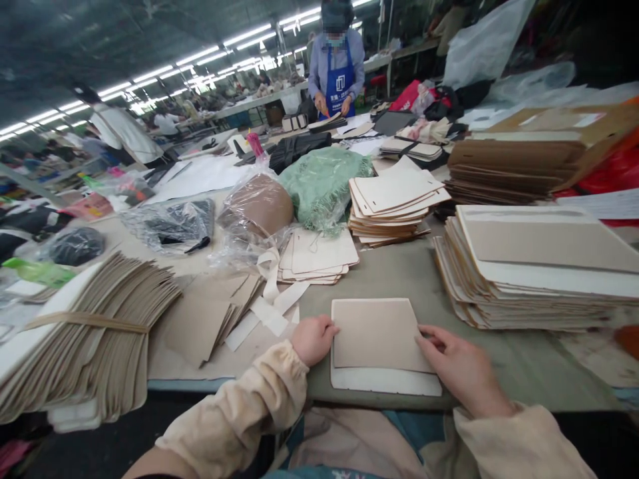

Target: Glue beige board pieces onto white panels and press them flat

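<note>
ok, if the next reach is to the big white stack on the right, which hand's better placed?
Right, likely. The right hand is at the right edge of the tan sheet, nearer the white stack. The left hand is at the opposite edge and would probably have to cross over.

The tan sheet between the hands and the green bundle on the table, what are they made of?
The tan sheet looks like matte cardboard or thin leather-like stuff: flat, smooth, not shiny. I can't tell which. The green bundle seems to be soft, dull cloth, with crumpled folds and thready edges.
</note>
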{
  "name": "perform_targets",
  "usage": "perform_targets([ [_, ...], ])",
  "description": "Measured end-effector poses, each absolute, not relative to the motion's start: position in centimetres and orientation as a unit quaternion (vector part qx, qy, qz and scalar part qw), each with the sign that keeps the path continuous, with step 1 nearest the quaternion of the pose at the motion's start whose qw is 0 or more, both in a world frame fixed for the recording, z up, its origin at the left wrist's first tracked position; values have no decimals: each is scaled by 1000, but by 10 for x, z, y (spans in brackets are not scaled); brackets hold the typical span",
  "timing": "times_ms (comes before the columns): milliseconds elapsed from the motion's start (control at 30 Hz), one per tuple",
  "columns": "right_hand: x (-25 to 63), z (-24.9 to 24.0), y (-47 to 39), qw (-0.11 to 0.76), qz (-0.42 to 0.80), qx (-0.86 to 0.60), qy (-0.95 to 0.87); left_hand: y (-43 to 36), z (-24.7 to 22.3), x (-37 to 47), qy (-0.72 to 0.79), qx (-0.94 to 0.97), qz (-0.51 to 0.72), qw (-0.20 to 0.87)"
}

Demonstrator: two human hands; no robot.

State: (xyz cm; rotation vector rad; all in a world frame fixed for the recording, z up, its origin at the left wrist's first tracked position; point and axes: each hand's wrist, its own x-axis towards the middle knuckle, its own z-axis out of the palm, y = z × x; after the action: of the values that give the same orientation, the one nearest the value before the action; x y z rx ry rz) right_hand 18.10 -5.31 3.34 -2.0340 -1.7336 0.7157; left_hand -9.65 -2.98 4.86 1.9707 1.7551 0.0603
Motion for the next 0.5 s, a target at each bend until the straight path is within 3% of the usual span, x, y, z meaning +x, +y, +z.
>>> perform_targets([
  [500,183,42,-44,155,311,-712,-610,-18,58,-91,628,736,-41,251],
])
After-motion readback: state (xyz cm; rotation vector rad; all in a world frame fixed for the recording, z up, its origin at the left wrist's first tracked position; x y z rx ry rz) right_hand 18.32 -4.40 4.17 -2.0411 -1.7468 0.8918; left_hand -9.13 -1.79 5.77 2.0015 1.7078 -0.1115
